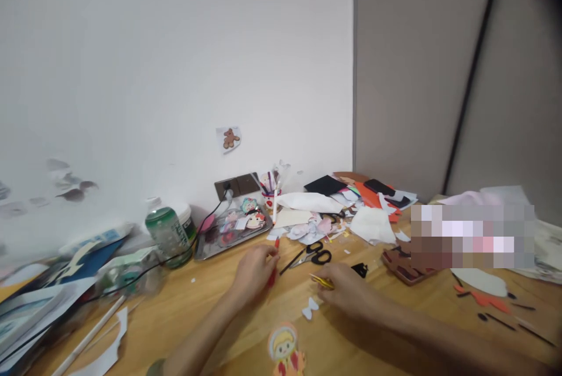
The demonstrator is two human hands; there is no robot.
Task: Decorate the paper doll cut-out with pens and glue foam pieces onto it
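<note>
Wooden tabletop (211, 329), cluttered. Metal tray (206, 250) beyond left hand (256, 270); black scissors (322, 257) just beyond right hand (345, 288). Left grips red pen-like tool (277, 242), axis running away from body; right pinches yellow tool (325, 283), tip leftward, between scissors and white bow (310, 308).

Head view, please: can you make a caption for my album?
Left hand on a red tool, right hand holding a yellow tool, near scissors, white bow and doll.
</note>
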